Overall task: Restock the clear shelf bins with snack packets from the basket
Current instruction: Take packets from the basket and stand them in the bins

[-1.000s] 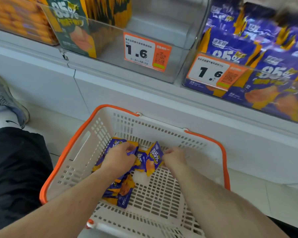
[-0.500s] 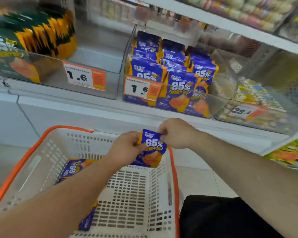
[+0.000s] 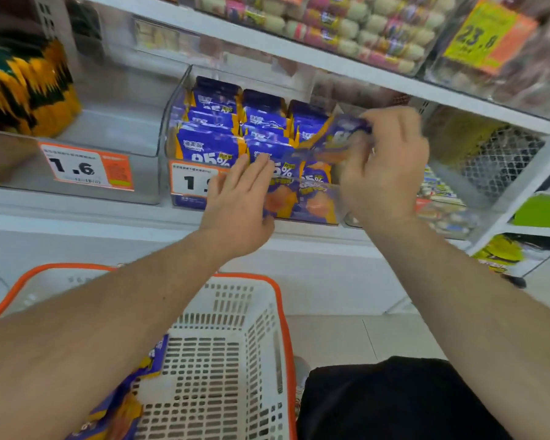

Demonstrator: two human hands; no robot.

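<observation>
The right hand (image 3: 385, 166) grips a purple snack packet (image 3: 337, 138) between curled fingers and thumb, held tilted over the right side of the clear bin (image 3: 178, 100) at about 12 o'clock in the view; the packet is motion-blurred and its print cannot be read. The left hand (image 3: 238, 198) is released, fingers straight, lying flat against the bin's front wall with fingertips at the wall's top edge, partly covering the orange price label (image 3: 191, 182). The bin holds upright rows of matching purple packets (image 3: 213, 134). At 10 o'clock a neighbouring bin (image 3: 121, 103) carries a second label (image 3: 86, 168) reading 1.6 and holds green-and-yellow packets (image 3: 19, 87) at its left. The white basket (image 3: 223, 360) with an orange rim sits at 6 o'clock below the forearms, with further purple packets (image 3: 121, 404) at its left, at about 7 o'clock.
</observation>
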